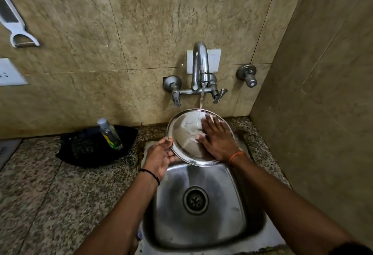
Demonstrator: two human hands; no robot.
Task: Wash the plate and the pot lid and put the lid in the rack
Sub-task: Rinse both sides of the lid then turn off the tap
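Observation:
A round steel plate (184, 133) is held tilted over the back of the sink, under the running tap. My left hand (159, 155) grips its lower left rim. Flat on the plate's face lies my right hand (217, 136), fingers spread, where the water stream (201, 101) lands. I see neither a pot lid nor a rack.
The steel sink (232, 190) with its drain (195, 200) lies below the plate. The tap (199, 67) juts from the tiled wall. A black tub (84, 149) holding a clear bottle (110, 134) sits on the granite counter at the left. A wall stands close on the right.

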